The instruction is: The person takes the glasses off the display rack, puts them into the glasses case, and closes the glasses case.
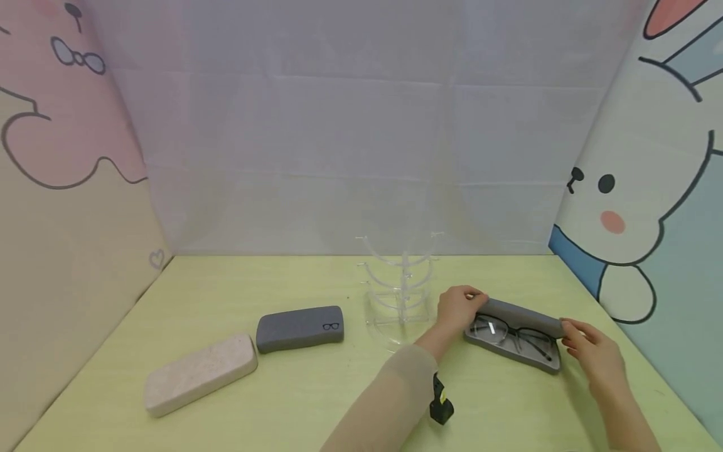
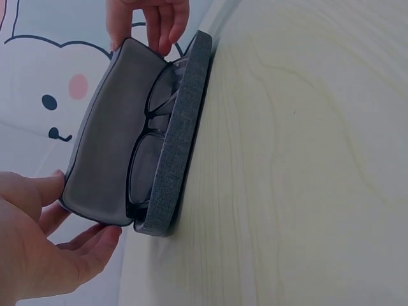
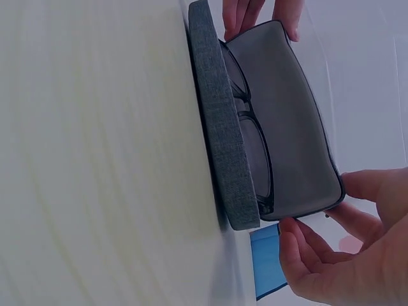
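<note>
The left hand (image 1: 459, 306) holds the left end of the raised lid of an open grey fabric-covered glasses case (image 1: 515, 336), its fingers curled over the lid's edge and its thumb behind it. The right hand (image 1: 593, 351) pinches the right end of the same lid, fingertips on the rim and thumb at the back. In the left wrist view the left hand (image 2: 38, 242) cups the lid's corner while the other hand's fingers (image 2: 156, 22) grip the opposite corner; the right wrist view shows the same from the other side. The lid stands partly open over the tray of the case. Inside lies a pair of black-framed glasses (image 1: 511, 334), folded, lenses facing up.

The case sits on the pale yellow-green counter (image 1: 316, 395), at the right side, fairly near. Just left of it, beside the left hand, stands a clear plastic tiered display stand (image 1: 400, 292). Further left lies a closed dark grey glasses case with a small glasses emblem (image 1: 300, 328), and near it, at left, a closed cream-coloured glasses case (image 1: 199, 373). A small black device (image 1: 441, 400) shows at the left sleeve (image 1: 390, 402).
</note>
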### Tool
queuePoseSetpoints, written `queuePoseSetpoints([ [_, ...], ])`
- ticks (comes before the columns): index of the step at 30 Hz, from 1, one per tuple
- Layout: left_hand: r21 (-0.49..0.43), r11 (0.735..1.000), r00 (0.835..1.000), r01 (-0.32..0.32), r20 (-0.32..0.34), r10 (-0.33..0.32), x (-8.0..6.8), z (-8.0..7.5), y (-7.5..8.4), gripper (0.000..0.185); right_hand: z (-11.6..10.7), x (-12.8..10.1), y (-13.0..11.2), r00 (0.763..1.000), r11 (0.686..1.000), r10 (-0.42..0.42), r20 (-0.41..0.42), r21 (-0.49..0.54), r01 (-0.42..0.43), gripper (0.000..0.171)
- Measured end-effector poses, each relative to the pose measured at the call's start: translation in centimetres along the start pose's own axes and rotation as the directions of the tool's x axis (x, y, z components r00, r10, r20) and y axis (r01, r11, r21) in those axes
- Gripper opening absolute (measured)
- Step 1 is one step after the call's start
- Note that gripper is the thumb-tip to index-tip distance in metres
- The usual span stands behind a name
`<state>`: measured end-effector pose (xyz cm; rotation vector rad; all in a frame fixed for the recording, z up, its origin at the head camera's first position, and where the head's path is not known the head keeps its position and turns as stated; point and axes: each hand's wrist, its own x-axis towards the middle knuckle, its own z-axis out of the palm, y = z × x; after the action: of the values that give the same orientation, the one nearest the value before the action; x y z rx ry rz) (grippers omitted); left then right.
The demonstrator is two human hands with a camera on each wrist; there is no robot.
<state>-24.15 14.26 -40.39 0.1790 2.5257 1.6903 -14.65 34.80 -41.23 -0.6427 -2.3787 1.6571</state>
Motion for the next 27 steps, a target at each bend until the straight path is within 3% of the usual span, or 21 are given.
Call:
queuePoseSetpoints([
  [4,0.023,1.0,1.0,-0.009,0.02,0.009,-0.1,-0.3,-0.1,0.013,-0.7,0.5,0.3,0.999,0.994,0.031,0.037,-0.109,-0.026,0.023],
  [7,0.012,1.0,0.999,-0.014,0.04,0.014,-0.2,-0.3,-0.2,0.013,-1.1,0.4,0.1,0.997,0.987,0.052,0.062,-0.157,-0.042,0.055],
  [11,-0.002,1.0,0.998,-0.03,0.052,0.03,-0.3,-0.5,-0.5,0.011,-1.1,-0.3,-0.5,0.997,0.971,0.04,0.069,-0.237,-0.022,0.082],
  [20,0.012,0.999,0.996,-0.044,0.081,0.043,-0.6,-1.0,-0.6,0.011,-1.6,-0.6,-1.3,0.992,0.93,0.007,0.125,-0.366,0.039,0.076],
  [27,-0.001,0.999,0.995,-0.049,0.083,0.049,-0.7,-0.9,-0.8,0.011,-2.2,-0.5,-1.1,0.986,0.922,-0.003,0.169,-0.382,0.068,0.072],
])
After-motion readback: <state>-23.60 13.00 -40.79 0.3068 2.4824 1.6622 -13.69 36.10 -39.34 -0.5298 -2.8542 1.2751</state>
